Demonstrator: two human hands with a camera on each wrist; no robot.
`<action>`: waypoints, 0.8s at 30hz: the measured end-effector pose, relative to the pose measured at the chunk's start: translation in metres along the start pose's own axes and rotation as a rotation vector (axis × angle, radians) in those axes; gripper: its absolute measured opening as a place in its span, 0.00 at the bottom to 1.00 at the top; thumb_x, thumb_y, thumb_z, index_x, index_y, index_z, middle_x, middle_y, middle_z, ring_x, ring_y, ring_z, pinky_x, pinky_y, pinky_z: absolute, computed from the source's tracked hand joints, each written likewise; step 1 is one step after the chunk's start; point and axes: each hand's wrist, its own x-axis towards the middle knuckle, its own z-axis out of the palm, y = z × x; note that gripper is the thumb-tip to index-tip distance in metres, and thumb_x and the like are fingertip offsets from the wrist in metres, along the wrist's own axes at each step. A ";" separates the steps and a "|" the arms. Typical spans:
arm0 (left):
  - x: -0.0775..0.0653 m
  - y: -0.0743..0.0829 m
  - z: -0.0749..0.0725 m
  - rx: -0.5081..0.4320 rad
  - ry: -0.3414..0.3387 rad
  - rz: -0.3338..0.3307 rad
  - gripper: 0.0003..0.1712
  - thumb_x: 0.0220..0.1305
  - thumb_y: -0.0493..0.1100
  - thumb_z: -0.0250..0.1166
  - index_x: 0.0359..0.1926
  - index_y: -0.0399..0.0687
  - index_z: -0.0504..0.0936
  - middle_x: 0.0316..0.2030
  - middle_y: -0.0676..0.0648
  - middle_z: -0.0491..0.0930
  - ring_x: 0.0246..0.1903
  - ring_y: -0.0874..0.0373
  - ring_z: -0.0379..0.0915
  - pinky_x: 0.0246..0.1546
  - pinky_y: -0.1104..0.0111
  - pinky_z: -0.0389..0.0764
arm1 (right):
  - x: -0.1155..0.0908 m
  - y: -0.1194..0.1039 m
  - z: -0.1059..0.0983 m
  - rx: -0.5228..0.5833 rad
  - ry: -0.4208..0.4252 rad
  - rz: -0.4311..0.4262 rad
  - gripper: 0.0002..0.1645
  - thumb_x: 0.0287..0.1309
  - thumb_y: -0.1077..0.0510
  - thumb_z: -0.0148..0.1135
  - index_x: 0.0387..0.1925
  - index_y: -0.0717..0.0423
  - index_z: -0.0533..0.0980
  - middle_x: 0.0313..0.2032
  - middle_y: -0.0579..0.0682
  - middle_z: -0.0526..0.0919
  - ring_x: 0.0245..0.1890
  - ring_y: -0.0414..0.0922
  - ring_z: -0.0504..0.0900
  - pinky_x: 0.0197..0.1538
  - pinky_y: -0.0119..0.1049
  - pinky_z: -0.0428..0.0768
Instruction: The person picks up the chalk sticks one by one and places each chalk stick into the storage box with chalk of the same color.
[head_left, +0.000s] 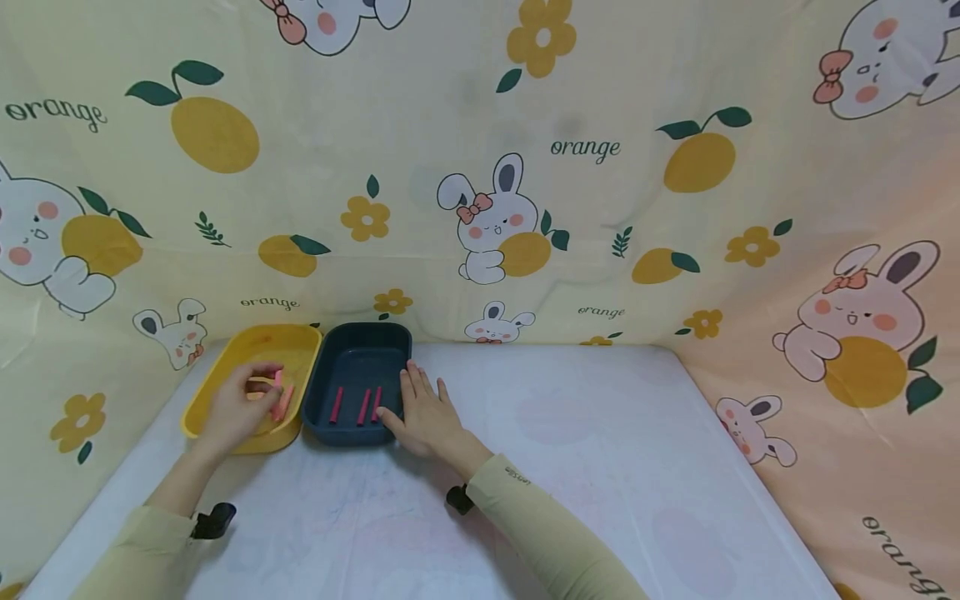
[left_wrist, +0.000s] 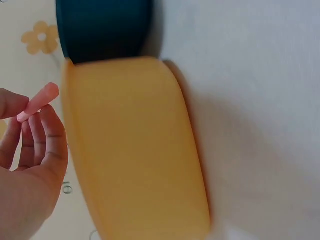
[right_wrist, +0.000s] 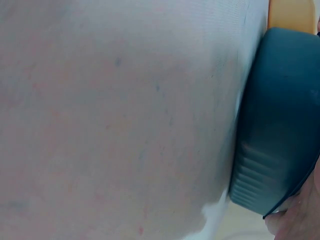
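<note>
My left hand is over the yellow tray and pinches a short pink stick between thumb and fingers. More pink sticks lie in that tray beside the fingertips, partly hidden by the hand. To its right stands a dark blue tray with three darker pink sticks lying apart on its floor. My right hand rests against the blue tray's right side, its fingers extended along the wall and the thumb at the rim. Only part of this hand shows in the right wrist view.
The two trays stand side by side at the back left of a table with a white cover. Behind them hangs a printed cloth with rabbits and oranges. A dark wrist device sits at each sleeve's cuff.
</note>
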 end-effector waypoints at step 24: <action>0.043 -0.054 -0.017 0.182 -0.292 -0.072 0.22 0.70 0.32 0.63 0.62 0.27 0.75 0.55 0.27 0.77 0.46 0.39 0.78 0.40 0.63 0.83 | 0.000 -0.001 -0.001 -0.015 -0.002 0.000 0.53 0.75 0.25 0.29 0.83 0.58 0.44 0.83 0.53 0.40 0.83 0.50 0.44 0.80 0.56 0.45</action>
